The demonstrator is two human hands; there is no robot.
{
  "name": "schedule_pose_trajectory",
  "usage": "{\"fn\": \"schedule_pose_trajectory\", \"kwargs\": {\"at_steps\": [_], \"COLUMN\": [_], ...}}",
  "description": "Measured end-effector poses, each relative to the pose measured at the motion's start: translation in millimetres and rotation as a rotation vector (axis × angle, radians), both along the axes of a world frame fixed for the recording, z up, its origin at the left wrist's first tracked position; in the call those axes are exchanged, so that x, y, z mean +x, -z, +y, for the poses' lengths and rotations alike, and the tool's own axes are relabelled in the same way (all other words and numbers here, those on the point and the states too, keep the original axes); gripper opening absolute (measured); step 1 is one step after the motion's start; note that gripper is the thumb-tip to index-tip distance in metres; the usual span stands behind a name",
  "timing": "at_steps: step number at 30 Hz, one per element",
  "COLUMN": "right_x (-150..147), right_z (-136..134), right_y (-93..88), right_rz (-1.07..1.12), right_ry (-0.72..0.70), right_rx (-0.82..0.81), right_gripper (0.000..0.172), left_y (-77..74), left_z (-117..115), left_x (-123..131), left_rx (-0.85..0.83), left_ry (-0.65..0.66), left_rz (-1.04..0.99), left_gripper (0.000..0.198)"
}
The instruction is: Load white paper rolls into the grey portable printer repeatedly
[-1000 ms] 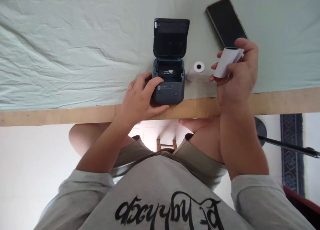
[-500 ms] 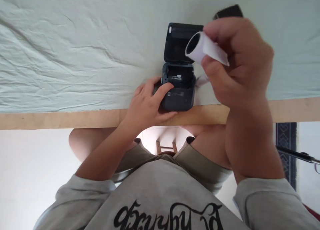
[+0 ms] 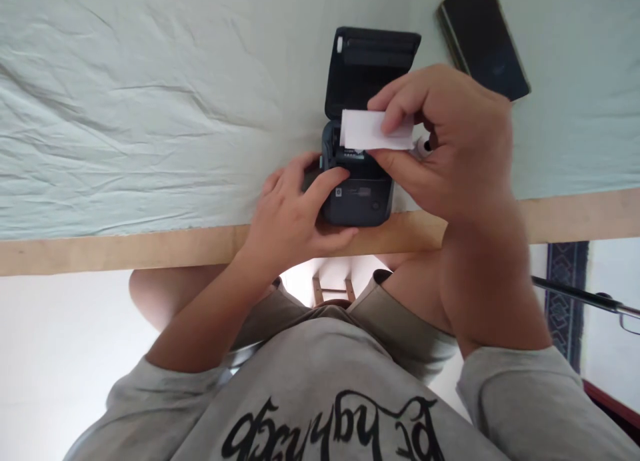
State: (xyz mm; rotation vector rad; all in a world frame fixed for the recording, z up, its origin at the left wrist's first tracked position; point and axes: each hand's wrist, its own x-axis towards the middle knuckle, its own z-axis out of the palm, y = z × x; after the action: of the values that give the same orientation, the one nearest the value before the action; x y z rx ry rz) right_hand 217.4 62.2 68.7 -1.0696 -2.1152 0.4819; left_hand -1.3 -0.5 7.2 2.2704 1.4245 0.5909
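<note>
A small dark portable label printer (image 3: 357, 204) sits at the table's front edge with its lid (image 3: 370, 71) raised and its roll compartment showing. My left hand (image 3: 293, 207) grips the printer's left side, one finger over the edge of the compartment. My right hand (image 3: 450, 134) pinches a roll of white paper (image 3: 367, 131) just above the compartment, partly covering it. The roll lies sideways, and I cannot tell whether it touches the printer. Beside the right hand's palm shows a small white object (image 3: 424, 146), too hidden to name.
A dark smartphone (image 3: 485, 41) lies at the back right, beyond my right hand. A wrinkled pale green cloth (image 3: 150, 114) covers the table, with a bare wooden edge (image 3: 125, 251) along the front. A dark pole (image 3: 575, 294) stands at the lower right, over a patterned rug (image 3: 567, 267).
My right hand has brought the paper roll left and down over the open compartment, turning it sideways. The smartphone is now more exposed. My left hand keeps its grip on the printer.
</note>
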Motion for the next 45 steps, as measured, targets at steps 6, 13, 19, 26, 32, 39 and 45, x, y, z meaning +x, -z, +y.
{"fn": "schedule_pose_trajectory", "kwargs": {"at_steps": [6, 13, 19, 26, 32, 39, 45], "right_x": [-6, -21, -27, -6, 1, 1, 1], "right_z": [-11, -12, -22, -10, -1, 4, 1], "right_y": [6.2, 12.8, 16.5, 12.6, 20.5, 22.7, 23.7], "right_rz": [0.164, 0.213, 0.143, -0.027, -0.222, -0.209, -0.212], "right_ry": [-0.15, -0.216, -0.117, 0.077, 0.084, 0.133, 0.085], "right_rx": [-0.047, 0.064, 0.019, 0.006, -0.053, -0.051, 0.004], "right_gripper": [0.02, 0.02, 0.015, 0.016, 0.016, 0.017, 0.013], "left_y": [-5.0, -13.0, -2.8, -13.0, -8.7, -5.0, -9.5], "left_z": [3, 7, 6, 11, 15, 15, 14], "left_x": [-9, -4, 0, 0, 3, 4, 4], "left_rx": [0.229, 0.227, 0.11, 0.031, -0.128, -0.126, -0.136], "left_ry": [-0.116, -0.085, -0.201, -0.182, -0.094, -0.071, -0.079], "left_rz": [-0.384, -0.595, -0.563, -0.402, -0.168, -0.159, -0.159], "left_gripper": [0.059, 0.031, 0.054, 0.052, 0.061, 0.059, 0.055]}}
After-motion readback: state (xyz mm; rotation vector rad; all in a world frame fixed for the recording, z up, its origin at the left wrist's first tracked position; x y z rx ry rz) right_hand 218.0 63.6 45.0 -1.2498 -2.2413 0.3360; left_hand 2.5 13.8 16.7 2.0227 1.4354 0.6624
